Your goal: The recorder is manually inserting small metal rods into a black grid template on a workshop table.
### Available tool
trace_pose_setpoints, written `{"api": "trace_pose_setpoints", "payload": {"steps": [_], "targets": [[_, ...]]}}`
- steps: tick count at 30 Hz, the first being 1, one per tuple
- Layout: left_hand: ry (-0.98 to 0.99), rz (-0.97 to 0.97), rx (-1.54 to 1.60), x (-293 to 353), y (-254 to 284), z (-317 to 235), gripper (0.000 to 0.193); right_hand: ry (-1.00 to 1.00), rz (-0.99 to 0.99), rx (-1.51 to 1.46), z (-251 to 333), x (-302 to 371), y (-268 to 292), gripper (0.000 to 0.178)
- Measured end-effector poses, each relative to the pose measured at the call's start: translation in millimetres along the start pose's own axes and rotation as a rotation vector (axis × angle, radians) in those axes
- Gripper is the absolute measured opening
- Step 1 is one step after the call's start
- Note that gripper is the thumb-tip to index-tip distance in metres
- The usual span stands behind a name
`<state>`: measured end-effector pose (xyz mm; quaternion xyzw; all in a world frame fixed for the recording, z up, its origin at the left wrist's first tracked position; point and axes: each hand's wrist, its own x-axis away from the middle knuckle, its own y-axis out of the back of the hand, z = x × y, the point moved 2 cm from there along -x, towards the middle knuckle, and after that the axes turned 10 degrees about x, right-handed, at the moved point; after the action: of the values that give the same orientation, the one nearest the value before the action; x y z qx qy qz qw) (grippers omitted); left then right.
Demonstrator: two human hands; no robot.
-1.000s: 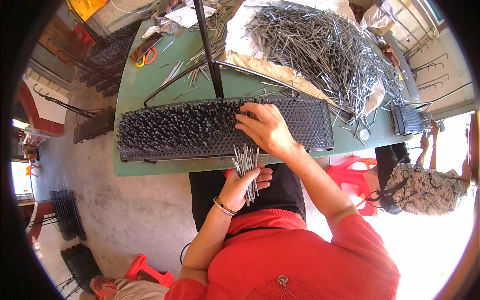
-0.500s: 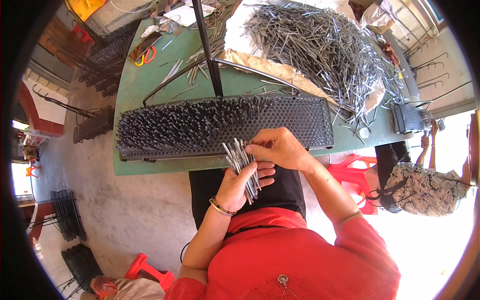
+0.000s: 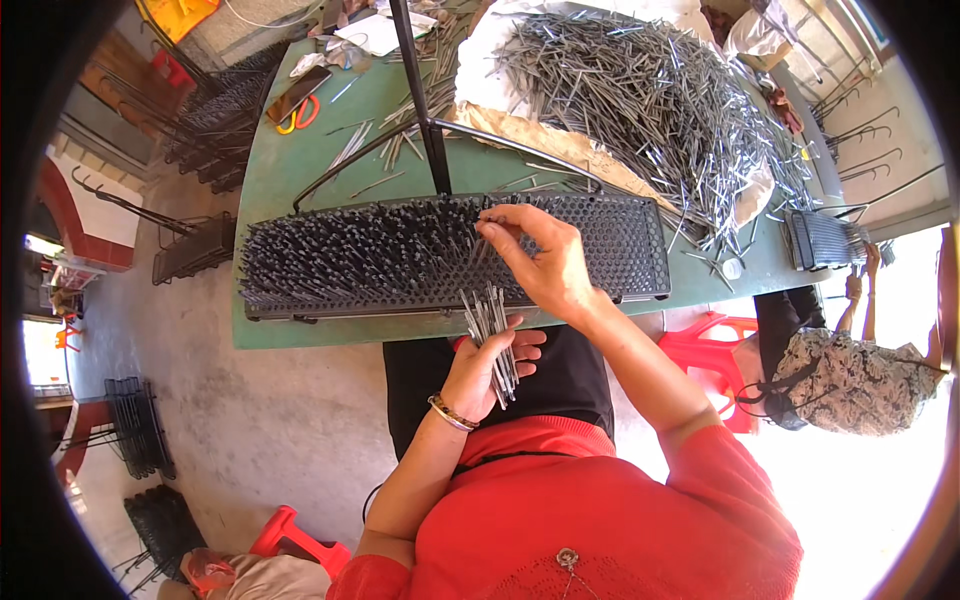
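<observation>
While the left hand [image 3: 472,381] clasps rods [image 3: 486,316], the right hand [image 3: 552,268], ahead of it, curls over the rack [image 3: 622,242]; whether its fingertips pinch a rod, I cannot tell. Holding each rod upright above one hole [image 3: 591,232] should help.

A rack [image 3: 620,240] lies along the near edge of the table [image 3: 275,175], rods [image 3: 340,255] standing in its left part. The right hand [image 3: 548,258] is over its middle; the left hand [image 3: 480,372], before it, holds a bundle [image 3: 484,315]. Behind right, a heap [image 3: 640,100] lies on sheeting [image 3: 530,140]; behind left, scissors [image 3: 306,112]. Far right, seemingly another rack [image 3: 812,240].
</observation>
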<state>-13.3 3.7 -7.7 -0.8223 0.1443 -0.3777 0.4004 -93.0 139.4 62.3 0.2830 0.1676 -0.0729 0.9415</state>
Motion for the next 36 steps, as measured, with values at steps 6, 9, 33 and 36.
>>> {"api": "trace_pose_setpoints", "payload": {"steps": [6, 9, 33, 36], "targets": [[-0.007, 0.072, 0.003, 1, 6, -1, 0.029, 0.104, -0.037, 0.03, -7, 0, -12, 0.017], [0.006, 0.093, 0.066, 3, 0, -1, 0.028, 0.424, -0.14, 0.2, -4, 1, -15, 0.018], [-0.069, 0.095, 0.096, 11, -3, -6, 0.031, -0.441, 0.513, -0.237, -17, 29, 12, 0.023], [-0.047, 0.091, 0.14, 12, 7, -1, 0.031, -0.406, 0.307, -0.383, -17, 24, 11, 0.021]]}}
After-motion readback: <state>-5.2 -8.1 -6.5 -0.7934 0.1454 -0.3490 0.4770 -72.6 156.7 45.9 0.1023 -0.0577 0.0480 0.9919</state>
